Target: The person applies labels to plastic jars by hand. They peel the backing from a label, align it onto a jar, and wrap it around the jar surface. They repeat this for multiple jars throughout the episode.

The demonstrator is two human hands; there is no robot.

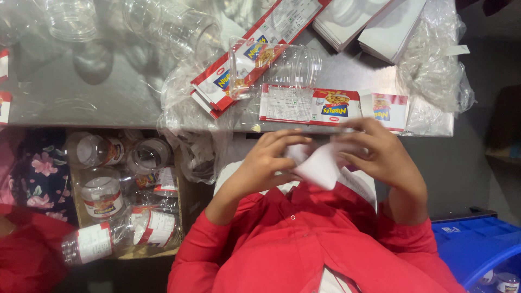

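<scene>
My left hand (pixel 268 157) and my right hand (pixel 380 154) meet just below the edge of a steel table (pixel 108 97). Both pinch a white paper backing sheet (pixel 320 165) that curls between the fingers. A red, white and blue label (pixel 309 106) lies flat on the table edge right above my hands. A clear plastic jar (pixel 277 68) lies on its side just beyond that label, with a stack of the same labels (pixel 255 49) running under and behind it. My red sleeves fill the bottom of the view.
A cardboard box (pixel 78 217) at lower left holds several labelled clear jars (pixel 100 195). Empty clear jars (pixel 173 27) sit at the table's back. Crumpled clear plastic bags (pixel 434 70) lie at right, white label stacks (pixel 374 21) at top, a blue crate (pixel 477 244) at lower right.
</scene>
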